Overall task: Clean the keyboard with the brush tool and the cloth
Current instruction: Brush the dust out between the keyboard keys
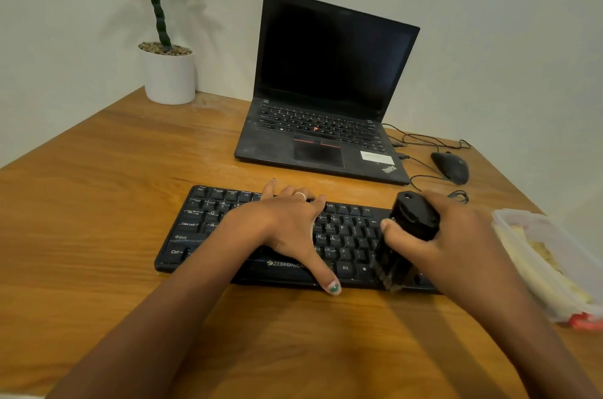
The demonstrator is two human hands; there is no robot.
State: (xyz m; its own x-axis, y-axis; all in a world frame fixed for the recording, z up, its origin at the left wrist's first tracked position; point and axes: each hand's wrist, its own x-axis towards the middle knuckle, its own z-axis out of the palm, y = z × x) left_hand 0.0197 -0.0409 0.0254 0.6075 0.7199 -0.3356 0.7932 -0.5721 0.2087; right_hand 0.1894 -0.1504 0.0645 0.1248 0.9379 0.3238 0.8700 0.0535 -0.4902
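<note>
A black keyboard (202, 222) lies across the wooden desk in front of me. My left hand (287, 222) rests flat on its middle with the fingers spread and the thumb over the front edge. My right hand (456, 235) grips a black brush tool (414, 215). The brush tool's bristles press on the keys at the keyboard's right end. A yellowish cloth inside a clear plastic bag (548, 268) lies at the right edge of the desk, partly hidden behind my right hand.
An open black laptop (326, 72) stands behind the keyboard, with a black mouse (452, 167) and thin cables to its right. A potted plant in a white pot (169, 75) stands at the back left corner by the wall. Bare desk (98, 202) lies to the left.
</note>
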